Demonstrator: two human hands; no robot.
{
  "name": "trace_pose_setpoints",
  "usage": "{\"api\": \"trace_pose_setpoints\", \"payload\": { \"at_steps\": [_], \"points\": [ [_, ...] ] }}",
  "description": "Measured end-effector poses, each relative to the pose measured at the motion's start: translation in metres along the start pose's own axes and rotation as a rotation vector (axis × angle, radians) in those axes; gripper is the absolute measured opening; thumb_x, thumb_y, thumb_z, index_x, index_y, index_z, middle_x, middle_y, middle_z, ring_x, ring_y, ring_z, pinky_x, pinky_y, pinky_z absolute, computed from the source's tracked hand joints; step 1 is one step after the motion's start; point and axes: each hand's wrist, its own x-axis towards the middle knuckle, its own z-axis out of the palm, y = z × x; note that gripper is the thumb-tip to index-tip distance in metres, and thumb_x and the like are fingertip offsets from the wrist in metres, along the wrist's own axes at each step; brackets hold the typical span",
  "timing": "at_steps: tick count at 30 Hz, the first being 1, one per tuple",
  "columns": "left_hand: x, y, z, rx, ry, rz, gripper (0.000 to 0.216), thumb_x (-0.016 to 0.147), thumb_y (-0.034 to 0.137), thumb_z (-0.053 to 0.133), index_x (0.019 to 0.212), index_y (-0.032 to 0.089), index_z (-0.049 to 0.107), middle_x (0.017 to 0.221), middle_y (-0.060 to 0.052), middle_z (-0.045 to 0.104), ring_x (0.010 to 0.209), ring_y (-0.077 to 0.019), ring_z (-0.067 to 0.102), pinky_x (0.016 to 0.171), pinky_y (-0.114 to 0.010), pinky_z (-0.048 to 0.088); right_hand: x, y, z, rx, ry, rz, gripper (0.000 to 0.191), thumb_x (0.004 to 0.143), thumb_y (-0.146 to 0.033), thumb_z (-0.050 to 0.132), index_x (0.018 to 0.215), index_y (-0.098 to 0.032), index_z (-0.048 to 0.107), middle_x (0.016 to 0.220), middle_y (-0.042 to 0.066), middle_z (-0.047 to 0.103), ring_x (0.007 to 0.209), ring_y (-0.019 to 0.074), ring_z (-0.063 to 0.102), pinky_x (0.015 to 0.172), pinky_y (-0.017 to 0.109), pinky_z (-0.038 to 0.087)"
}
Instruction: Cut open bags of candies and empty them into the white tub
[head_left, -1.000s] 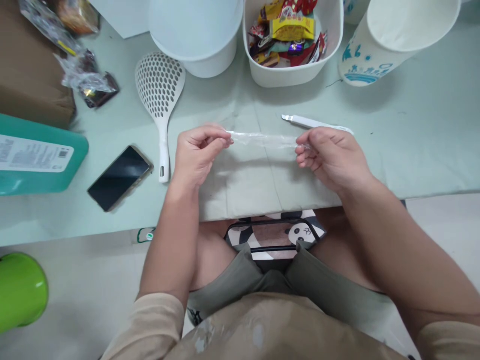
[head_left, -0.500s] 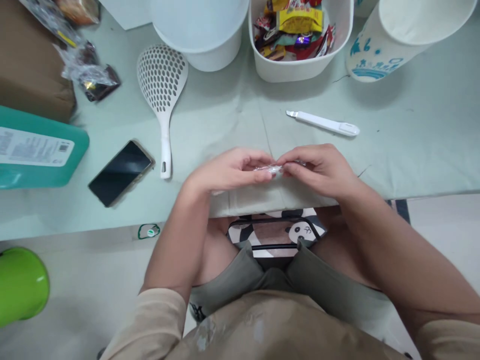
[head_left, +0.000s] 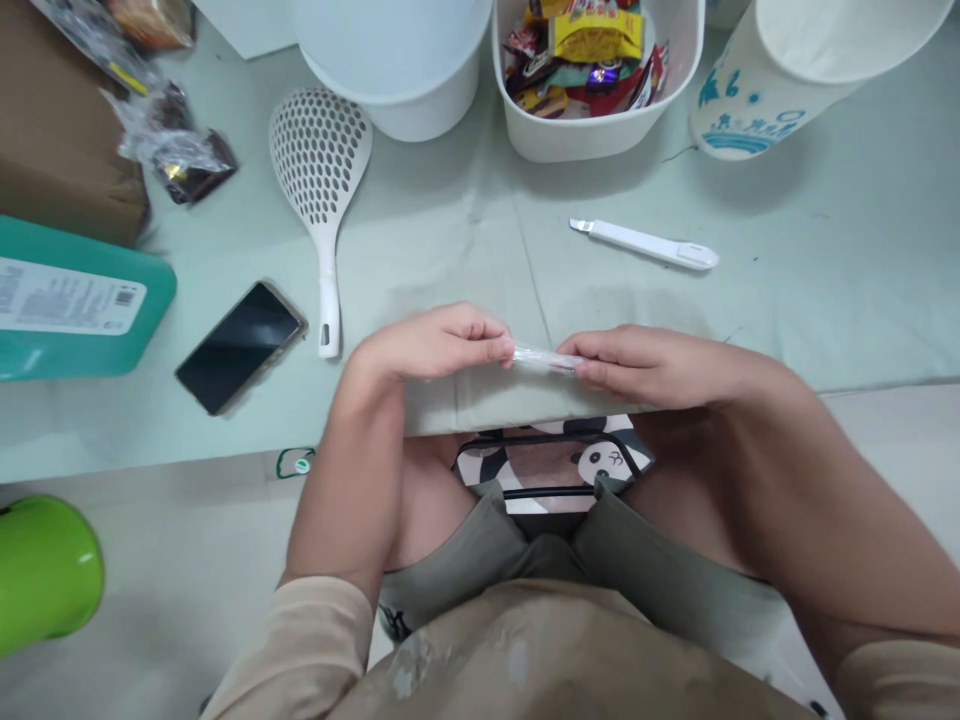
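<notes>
My left hand [head_left: 431, 345] and my right hand [head_left: 652, 365] are close together at the near edge of the pale green table [head_left: 825, 270]. Both pinch a small folded piece of clear plastic film [head_left: 546, 359] between fingertips, one hand at each end. The film is short and bunched, held just above the tablecloth. A white box cutter [head_left: 643, 244] lies beyond my right hand.
A white slotted scoop [head_left: 321, 175] and a dark phone [head_left: 240, 346] lie to the left. A white bin of wrapped snacks [head_left: 596, 70], a white bucket [head_left: 397, 60] and a printed cup [head_left: 795, 70] stand at the back. A teal box [head_left: 75, 300] and green object [head_left: 45, 575] are far left.
A second ago my hands held the film stretched wide apart. They came together, folding it short, and dropped toward the table's near edge.
</notes>
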Motion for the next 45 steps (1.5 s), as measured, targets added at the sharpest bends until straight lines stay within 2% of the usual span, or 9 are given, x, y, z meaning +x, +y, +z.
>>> {"api": "trace_pose_setpoints", "payload": {
  "at_steps": [10,17,21,26,31,35,39,42,45],
  "points": [
    [-0.003,-0.001,-0.001,0.02,-0.084,-0.004,0.027,0.087,0.043,0.067,0.075,0.02,0.074,0.063,0.001,0.061,0.058,-0.0108,0.05,0.053,-0.02,0.039,-0.013,0.001,-0.008,0.291,-0.232,0.038,0.038,0.105,-0.049,0.047,0.088,-0.019,0.063,0.06,-0.005,0.041,0.053,0.009,0.037,0.048,0.021,0.035],
    [-0.003,-0.01,-0.002,-0.026,0.021,0.034,0.033,0.085,0.05,0.071,0.073,0.019,0.073,0.061,0.001,0.06,0.057,-0.0105,0.05,0.055,-0.021,0.038,-0.016,0.006,-0.007,0.475,-0.469,-0.073,0.045,0.103,-0.054,0.054,0.117,-0.015,0.072,0.061,-0.006,0.047,0.053,0.0066,0.045,0.048,0.017,0.039],
    [0.002,-0.009,0.005,-0.084,0.167,0.085,0.051,0.082,0.067,0.072,0.073,0.017,0.074,0.056,0.001,0.055,0.054,-0.0097,0.046,0.052,-0.023,0.034,-0.019,0.005,-0.004,0.638,-0.312,-0.195,0.049,0.097,-0.061,0.061,0.12,-0.019,0.075,0.061,-0.006,0.05,0.05,0.0068,0.048,0.048,0.018,0.041],
    [0.008,0.0,0.023,-0.279,0.314,0.102,0.052,0.085,0.069,0.071,0.076,0.018,0.068,0.058,0.002,0.059,0.049,-0.0085,0.048,0.049,-0.023,0.038,-0.01,0.005,0.008,0.816,0.28,-0.247,0.061,0.095,-0.062,0.063,0.147,-0.03,0.058,0.068,-0.007,0.055,0.042,0.0055,0.037,0.046,0.022,0.035],
    [0.02,0.003,0.046,-0.141,0.448,0.225,0.047,0.094,0.061,0.064,0.076,0.017,0.068,0.064,-0.002,0.069,0.053,-0.0099,0.057,0.054,-0.023,0.044,0.009,0.013,0.012,0.284,0.666,-0.111,0.046,0.1,-0.044,0.051,0.14,-0.024,0.062,0.084,0.001,0.067,0.062,0.0144,0.055,0.065,0.029,0.045],
    [0.031,0.001,0.057,0.195,0.75,0.485,0.039,0.102,0.042,0.057,0.074,0.018,0.07,0.062,-0.001,0.068,0.056,-0.0099,0.057,0.059,-0.025,0.042,0.011,0.012,0.009,-0.206,0.637,0.022,0.029,0.095,-0.031,0.046,0.096,-0.019,0.072,0.084,0.008,0.072,0.077,0.0218,0.061,0.075,0.033,0.041],
    [0.038,-0.002,0.056,0.146,0.929,0.521,0.033,0.094,0.05,0.069,0.083,0.02,0.076,0.071,-0.003,0.073,0.064,-0.0114,0.062,0.063,-0.025,0.046,0.004,0.003,0.005,-0.196,0.419,0.073,0.027,0.089,-0.028,0.047,0.077,-0.018,0.069,0.064,0.003,0.061,0.062,0.0163,0.051,0.064,0.03,0.033],
    [0.043,-0.004,0.053,-0.201,0.851,0.356,0.044,0.083,0.063,0.077,0.086,0.019,0.077,0.07,-0.002,0.072,0.063,-0.0115,0.063,0.062,-0.024,0.05,-0.003,-0.002,0.004,0.095,0.226,-0.021,0.028,0.088,-0.027,0.049,0.091,-0.018,0.075,0.065,0.0,0.06,0.062,0.0141,0.053,0.062,0.028,0.038],
    [0.046,-0.003,0.052,-0.468,0.667,0.25,0.05,0.074,0.067,0.082,0.077,0.019,0.074,0.064,0.0,0.066,0.057,-0.0095,0.06,0.057,-0.023,0.049,-0.005,-0.001,0.005,0.342,0.205,-0.175,0.03,0.09,-0.03,0.052,0.104,-0.019,0.076,0.071,0.0,0.062,0.065,0.0135,0.055,0.063,0.027,0.043]
  ]
}}
